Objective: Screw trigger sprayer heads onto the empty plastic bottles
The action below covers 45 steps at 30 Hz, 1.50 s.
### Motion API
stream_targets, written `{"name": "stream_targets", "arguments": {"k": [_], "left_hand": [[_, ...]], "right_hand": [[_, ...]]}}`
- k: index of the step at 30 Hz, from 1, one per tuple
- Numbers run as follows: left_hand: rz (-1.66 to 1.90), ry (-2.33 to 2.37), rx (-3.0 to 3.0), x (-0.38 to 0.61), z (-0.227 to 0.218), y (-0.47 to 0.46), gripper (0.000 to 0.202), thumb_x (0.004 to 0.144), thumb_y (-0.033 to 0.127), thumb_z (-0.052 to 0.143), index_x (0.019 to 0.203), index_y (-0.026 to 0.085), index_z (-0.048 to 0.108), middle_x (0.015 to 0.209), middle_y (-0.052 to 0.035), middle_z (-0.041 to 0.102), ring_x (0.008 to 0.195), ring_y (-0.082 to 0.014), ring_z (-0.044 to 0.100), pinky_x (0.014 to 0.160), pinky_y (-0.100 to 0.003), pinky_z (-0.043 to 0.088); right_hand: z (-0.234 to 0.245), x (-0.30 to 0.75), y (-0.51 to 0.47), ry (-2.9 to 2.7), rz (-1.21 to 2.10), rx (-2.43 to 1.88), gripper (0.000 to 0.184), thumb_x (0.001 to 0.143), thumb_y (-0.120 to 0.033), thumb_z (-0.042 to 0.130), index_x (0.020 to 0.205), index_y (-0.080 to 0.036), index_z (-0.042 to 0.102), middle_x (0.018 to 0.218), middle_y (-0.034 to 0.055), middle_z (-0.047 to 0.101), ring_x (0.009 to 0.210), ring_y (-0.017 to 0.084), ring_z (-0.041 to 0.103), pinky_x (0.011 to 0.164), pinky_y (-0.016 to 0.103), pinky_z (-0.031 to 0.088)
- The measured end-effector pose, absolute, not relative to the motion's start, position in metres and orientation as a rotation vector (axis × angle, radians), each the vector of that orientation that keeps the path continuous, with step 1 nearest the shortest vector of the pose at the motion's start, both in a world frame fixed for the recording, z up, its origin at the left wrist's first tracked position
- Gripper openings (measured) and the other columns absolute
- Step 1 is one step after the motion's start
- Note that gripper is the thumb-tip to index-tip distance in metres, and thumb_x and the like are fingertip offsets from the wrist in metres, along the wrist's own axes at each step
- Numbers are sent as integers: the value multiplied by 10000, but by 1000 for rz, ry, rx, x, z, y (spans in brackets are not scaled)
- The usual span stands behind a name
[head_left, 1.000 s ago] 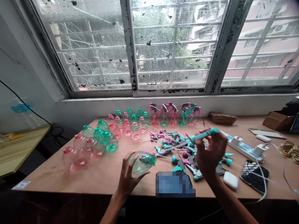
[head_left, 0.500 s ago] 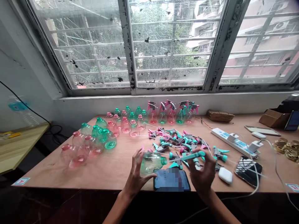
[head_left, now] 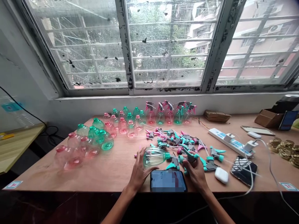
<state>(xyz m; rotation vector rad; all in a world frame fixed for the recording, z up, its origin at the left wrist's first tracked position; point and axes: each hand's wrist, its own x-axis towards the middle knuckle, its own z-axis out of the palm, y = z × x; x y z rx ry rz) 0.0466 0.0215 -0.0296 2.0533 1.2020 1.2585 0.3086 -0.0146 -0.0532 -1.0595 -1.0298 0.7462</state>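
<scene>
Green bottle (head_left: 154, 156) lies sideways just behind the phone (head_left: 168, 180), the left hand (head_left: 140, 168) curled around it. Right hand (head_left: 195, 171), beside the phone, pinches a teal sprayer (head_left: 187, 159) at the bottle's mouth.

Five assembled spray bottles (head_left: 169, 112) along the table's far edge; three phones (head_left: 168, 181); one power strip (head_left: 230, 143); two hands (head_left: 140, 169).

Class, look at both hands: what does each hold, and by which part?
The left hand grips the clear green plastic bottle around its body. The right hand holds a teal plastic trigger sprayer head; which part cannot be told.
</scene>
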Motion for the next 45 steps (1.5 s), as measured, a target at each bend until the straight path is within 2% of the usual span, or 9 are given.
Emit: {"name": "stream_targets", "arguments": {"k": [2,4,12,20,24,28,39,42,45], "left_hand": [[1269,1219,2038,46,-32,21,1006,769,444,815,1534,348,168,1556,-130,364,1456,-358,356,1167,-554,336],[1261,1216,2041,44,-35,21,1032,779,467,799,1543,316,122,1561,-154,355,1456,-363,355,1175,-563,317],[1157,1123,2167,44,-34,21,876,840,500,721,1537,297,230,1568,-160,350,1497,-373,263,1197,-563,273],[1119,1117,2217,44,-32,19,843,888,421,698,1557,373,188,1565,-105,371,1465,-335,347,1177,-521,335],[1118,1088,2238,44,-34,19,832,866,440,718,1546,338,250,1559,-106,390,1464,-336,353,1182,-510,339],[1141,1056,2246,41,-34,21,620,944,431,612,1503,325,365,1531,-95,438,1428,-303,419,1172,-468,370],[1220,1071,2207,39,-36,20,535,925,275,662,1419,319,463,1429,-83,536,1367,-296,488,1146,-483,398],[1221,1049,2197,38,-34,19,580,863,318,743,1383,277,489,1431,-112,533,1369,-316,484,1136,-486,407],[1226,1049,2177,37,-33,19,441,884,368,711,1280,232,575,1411,-145,554,1353,-336,502,1119,-490,421]], "right_hand": [[-55,309,-14,-1071,740,-1050,455,750,-462,824,1091,-220,644,927,54,757,846,244,721,765,364,606],[-55,309,-13,-1110,763,-1047,465,717,-437,851,1091,-217,684,911,54,759,877,265,720,794,393,611],[-56,303,-15,-1385,752,-1054,307,810,-368,772,1080,-228,726,1026,73,742,1011,294,686,882,410,574],[-45,302,-22,-1441,681,-1172,242,819,-349,727,1028,-244,665,886,17,712,752,221,697,673,300,581],[-43,301,-24,-1506,656,-1190,213,841,-360,680,1021,-247,663,894,20,726,797,235,702,707,306,585],[-49,301,-21,-1517,608,-1251,197,832,-386,680,965,-242,694,775,3,713,824,252,706,727,313,590],[-48,301,-19,-1530,710,-1113,142,836,-327,699,971,-281,697,924,13,744,877,256,724,785,332,592],[-51,302,-18,-1516,687,-1126,164,826,-331,711,981,-280,703,944,15,750,880,261,721,767,328,591],[-52,302,-19,-1546,685,-1151,161,823,-347,716,963,-269,705,881,11,750,820,254,715,719,317,582]]}}
